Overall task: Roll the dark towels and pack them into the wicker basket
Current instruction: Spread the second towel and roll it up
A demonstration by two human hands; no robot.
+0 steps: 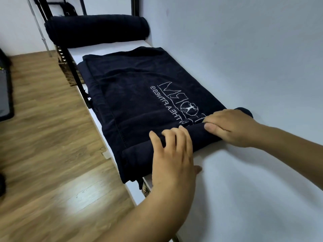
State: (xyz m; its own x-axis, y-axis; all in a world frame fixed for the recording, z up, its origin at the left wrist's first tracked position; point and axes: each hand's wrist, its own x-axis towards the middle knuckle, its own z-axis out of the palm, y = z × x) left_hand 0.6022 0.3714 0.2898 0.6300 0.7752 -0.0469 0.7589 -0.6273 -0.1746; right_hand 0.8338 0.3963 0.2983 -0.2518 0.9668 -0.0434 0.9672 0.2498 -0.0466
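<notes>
Navy terry towel (139,88), folded flat, lies along the white surface (227,172) against the wall, with its left edge overhanging. The near end is wound into a tight roll. Left hand (173,151): fingers curled over the roll, thumb behind. Right hand (230,126): fingers clasp the roll's wall end. White stitched logo (178,100), lettering mirrored, not reliably legible. Second rolled towel (96,30), cylindrical, at the far end.
</notes>
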